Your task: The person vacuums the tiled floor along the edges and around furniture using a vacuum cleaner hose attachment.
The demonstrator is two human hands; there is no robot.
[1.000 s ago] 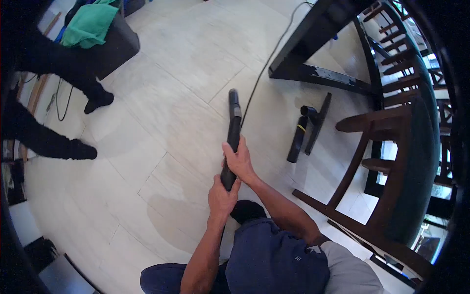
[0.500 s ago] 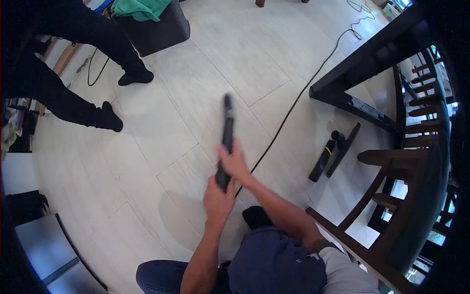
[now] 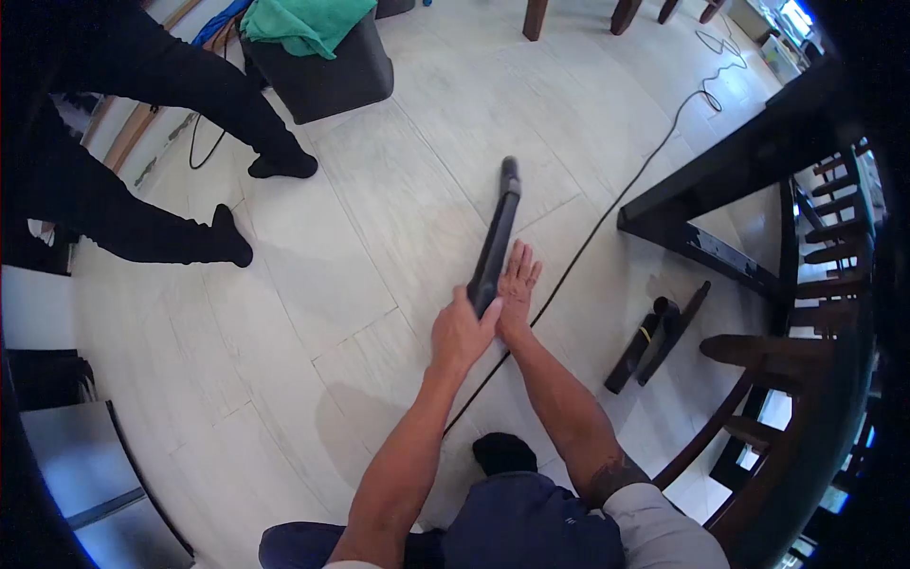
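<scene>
My left hand (image 3: pixel 459 334) is wrapped around the lower end of a black vacuum cleaner tube (image 3: pixel 495 245), which has a bent tip at its far end. The tube slants up and away over the pale floor. My right hand (image 3: pixel 517 288) is flat with its fingers extended, its palm side by the tube's lower end. Whether that palm touches the tube I cannot tell. Just right of my hands, a thin black cord (image 3: pixel 592 230) runs along the floor.
A black vacuum floor head (image 3: pixel 675 334) and a short black tube with a yellow band (image 3: pixel 629 360) lie at right, near a dark table leg (image 3: pixel 706 242) and wooden chair (image 3: pixel 773 351). A person's dark-clothed legs (image 3: pixel 180 232) stand left. A green cloth (image 3: pixel 303 24) covers part of a dark box (image 3: pixel 332 87).
My right hand has let go of the tube and opened flat beside it. The tube and both hands have shifted rightward in view, and the view itself has moved slightly.
</scene>
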